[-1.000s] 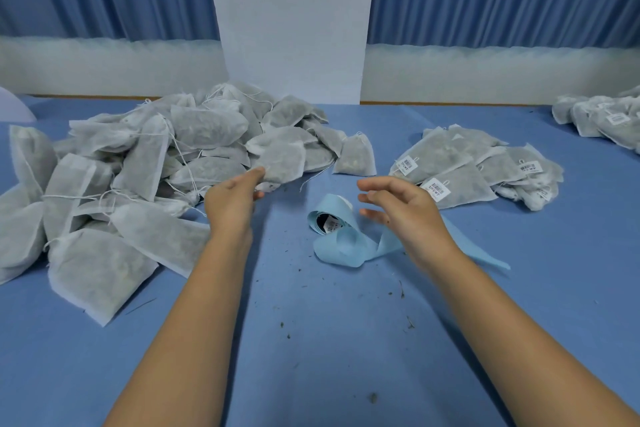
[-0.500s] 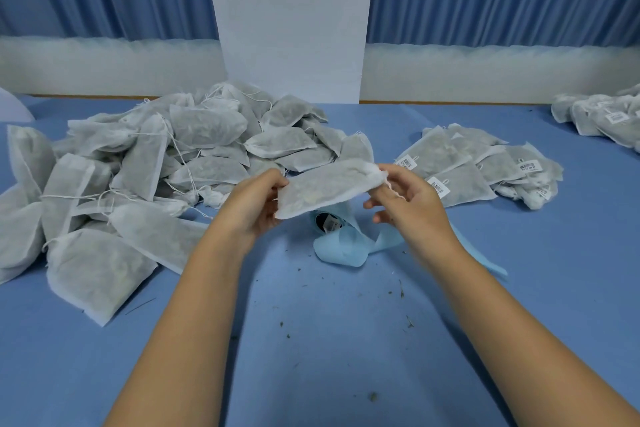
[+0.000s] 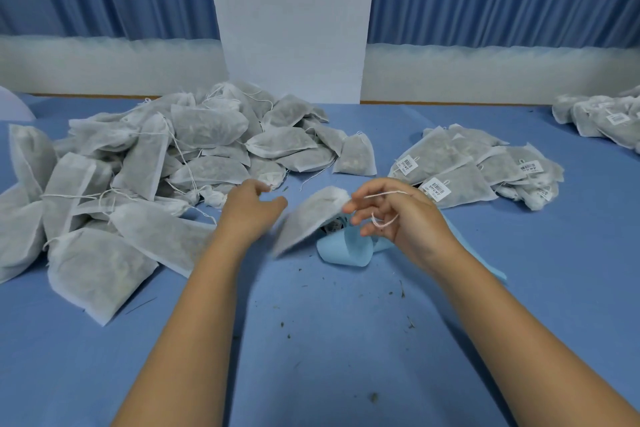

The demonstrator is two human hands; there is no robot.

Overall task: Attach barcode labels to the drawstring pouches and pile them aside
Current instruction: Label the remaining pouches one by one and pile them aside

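Drawstring pouch (image 3: 308,218): blurred, no label visible, tilted just over label roll (image 3: 346,251). We grip its drawstring (image 3: 384,224) in right hand (image 3: 405,222). Left hand (image 3: 249,215), left of roll, loose, empty. Step, we judge: presenting pouch. Next: peel label, press on, add to labelled pile (image 3: 478,166) right of roll.

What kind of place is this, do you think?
Probably a small packing or labelling workstation: a big heap of unlabelled drawstring pouches on a blue-covered table, a pile of barcode-labelled pouches, and a curled pale blue backing strip.
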